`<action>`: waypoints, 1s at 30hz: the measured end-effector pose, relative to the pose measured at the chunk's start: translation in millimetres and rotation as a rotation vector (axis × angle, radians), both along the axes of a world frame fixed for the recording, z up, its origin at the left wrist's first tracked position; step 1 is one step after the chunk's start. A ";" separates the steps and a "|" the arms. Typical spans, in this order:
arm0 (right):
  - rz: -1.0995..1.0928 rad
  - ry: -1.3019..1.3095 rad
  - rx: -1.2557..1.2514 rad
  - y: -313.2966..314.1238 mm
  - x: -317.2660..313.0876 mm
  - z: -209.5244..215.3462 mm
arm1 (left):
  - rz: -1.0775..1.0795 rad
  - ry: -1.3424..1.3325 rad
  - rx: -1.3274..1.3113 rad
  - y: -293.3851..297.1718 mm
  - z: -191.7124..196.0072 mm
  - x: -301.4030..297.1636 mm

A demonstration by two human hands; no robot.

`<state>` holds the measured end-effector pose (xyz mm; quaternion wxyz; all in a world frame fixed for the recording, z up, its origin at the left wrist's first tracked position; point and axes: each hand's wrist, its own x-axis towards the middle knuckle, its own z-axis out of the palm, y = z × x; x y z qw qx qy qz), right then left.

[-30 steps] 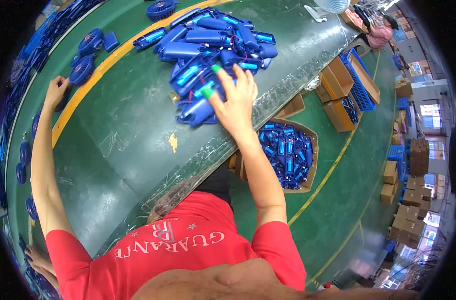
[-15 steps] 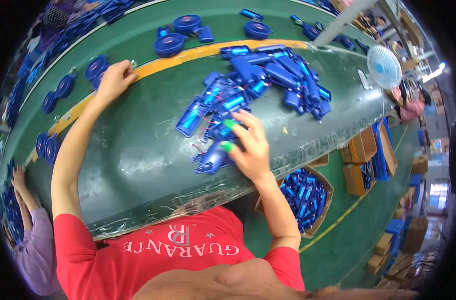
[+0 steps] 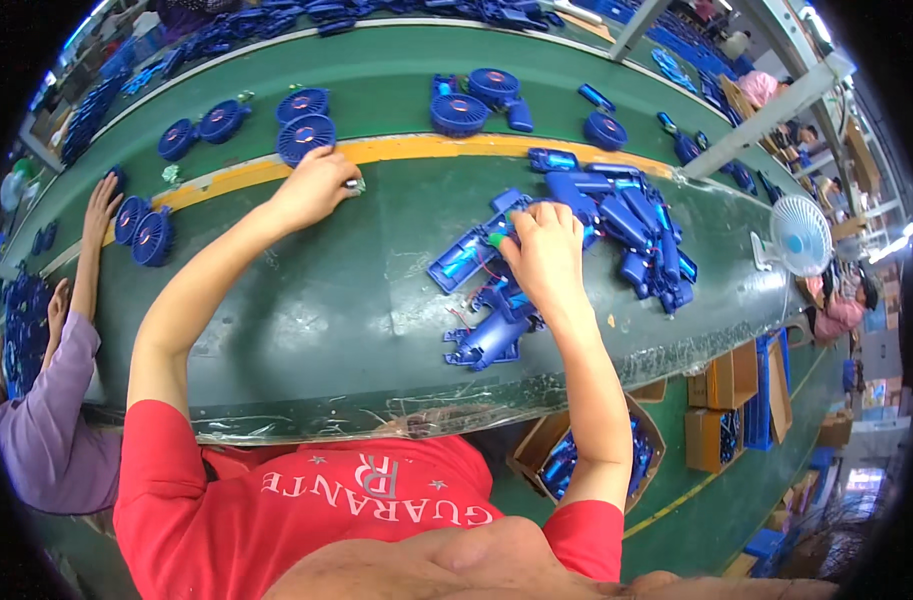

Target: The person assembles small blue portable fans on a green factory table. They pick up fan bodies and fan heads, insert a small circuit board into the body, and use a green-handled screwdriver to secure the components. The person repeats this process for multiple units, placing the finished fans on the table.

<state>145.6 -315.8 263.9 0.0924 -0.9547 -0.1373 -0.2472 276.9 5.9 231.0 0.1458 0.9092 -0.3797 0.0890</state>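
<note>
My left hand (image 3: pixel 318 188) is closed at the yellow line on the green bench, beside a round blue fan head (image 3: pixel 306 139). From its fingertips sticks out a small green-and-silver piece (image 3: pixel 355 186), too small to name. Farther right, my right hand (image 3: pixel 548 252) reaches down into a pile of blue plastic housings (image 3: pixel 628 218). Green finger covers (image 3: pixel 496 240) show on its thumb and forefinger. Those fingers are bent onto a blue housing (image 3: pixel 506 200) at the pile's left side, partly hiding it. Red wires run among the nearer housings (image 3: pixel 488 337).
Blue fans (image 3: pixel 459 114) lie along the green strip beyond the yellow line. A white desk fan (image 3: pixel 800 235) stands at the right end. Below the bench edge sits a carton (image 3: pixel 536 447) of blue parts. At left, a person in a purple sleeve (image 3: pixel 61 420) works at the bench.
The view has shifted, so the bench things appear farther right. My right hand has moved away from me into the pile, its fingers closing. My left hand stays closed near the fans.
</note>
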 end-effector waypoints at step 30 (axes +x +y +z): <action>0.131 0.108 0.571 20.0 -4.5 20.6 | -0.045 1.320 -0.938 -47.8 53.0 -93.2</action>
